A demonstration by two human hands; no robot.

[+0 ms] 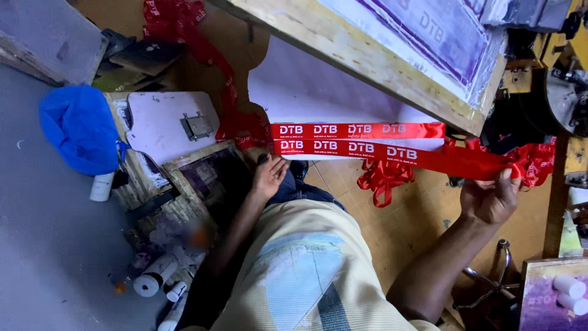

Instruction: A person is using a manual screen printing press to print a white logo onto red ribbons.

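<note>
Glossy red ribbon (392,153), white lettering

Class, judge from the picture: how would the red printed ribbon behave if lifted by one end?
The red ribbon probably flops: loose lengths bunch beyond the right hand. It looks thin and glossy, so likely light and somewhat slippery. The left hand seems to pin it flat.

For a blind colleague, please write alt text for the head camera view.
A person stretches a printed red ribbon across a white board, the left hand holding one end and the right hand the other. A wooden printing screen frame is raised above.
</note>
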